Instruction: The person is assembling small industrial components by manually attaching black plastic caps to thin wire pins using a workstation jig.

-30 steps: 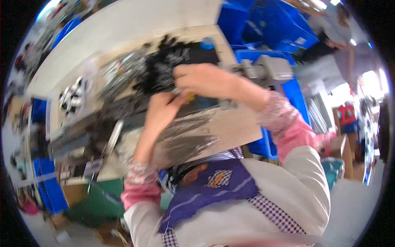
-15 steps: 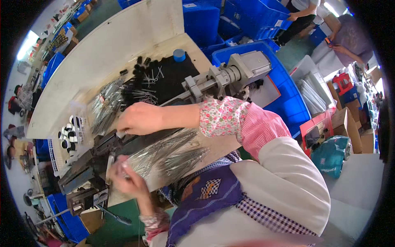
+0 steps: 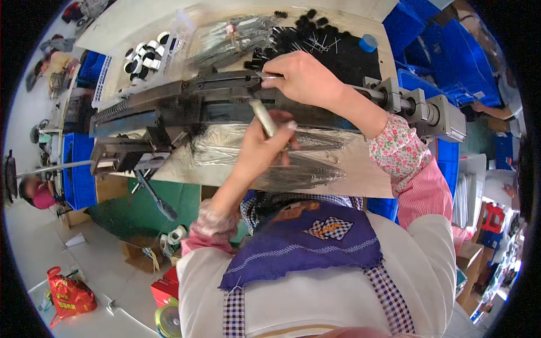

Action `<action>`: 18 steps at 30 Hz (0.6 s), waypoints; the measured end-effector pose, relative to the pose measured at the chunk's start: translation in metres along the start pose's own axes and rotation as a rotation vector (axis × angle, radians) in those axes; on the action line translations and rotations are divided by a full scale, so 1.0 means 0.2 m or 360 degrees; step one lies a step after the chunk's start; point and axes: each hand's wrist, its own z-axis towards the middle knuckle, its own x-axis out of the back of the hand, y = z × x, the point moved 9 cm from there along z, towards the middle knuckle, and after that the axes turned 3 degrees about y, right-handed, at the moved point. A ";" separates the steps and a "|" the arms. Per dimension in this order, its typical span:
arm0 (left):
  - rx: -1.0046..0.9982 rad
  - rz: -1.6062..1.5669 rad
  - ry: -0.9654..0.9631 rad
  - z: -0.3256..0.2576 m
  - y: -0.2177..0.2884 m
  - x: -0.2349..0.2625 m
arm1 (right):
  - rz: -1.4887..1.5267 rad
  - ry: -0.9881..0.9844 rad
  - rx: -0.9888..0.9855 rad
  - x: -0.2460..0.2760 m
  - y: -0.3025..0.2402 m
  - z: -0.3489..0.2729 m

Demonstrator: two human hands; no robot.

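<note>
My left hand [image 3: 260, 147] is closed around a pale, stick-shaped tool [image 3: 264, 117], whose upper end leans toward the dark metal bench machine [image 3: 225, 107]. Fingers of my right hand [image 3: 307, 79] pinch a thin metal piece [image 3: 273, 76] at the machine's upper rail; its far end is hidden. Black bristles [image 3: 191, 115] hang at the machine's left part. Bundles of thin metal wires [image 3: 307, 169] lie on the worktable just in front of the machine, close to my left hand. Behind my right hand, small black brushes [image 3: 310, 28] and twisted wire loops [image 3: 322, 43] rest on a black cloth.
White-and-black rolls [image 3: 147, 56] fill a clear tray at the left. More wires [image 3: 228, 39] lie behind the machine. A blue round container [image 3: 368, 43] stands at the back right. A grey motor [image 3: 442, 117] ends the machine's right side; a dark lever [image 3: 158, 200] juts out at the front left.
My view has turned and shifted, so the machine now runs across it. My left hand has come up to the machine with the pale tool showing. My right hand stays at the rail.
</note>
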 end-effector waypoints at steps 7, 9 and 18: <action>-0.0188 0.0079 0.0101 -0.04 -0.18 0.24 | -0.0656 0.0080 0.0223 0.10 -0.27 -0.09; -0.1000 0.1115 0.1033 -0.35 -0.12 0.60 | -0.0433 0.0065 0.0178 0.11 -0.30 -0.32; -0.0237 0.0808 0.2035 -0.79 -0.25 1.15 | -0.0697 -0.0593 -0.1224 -0.06 0.42 -0.61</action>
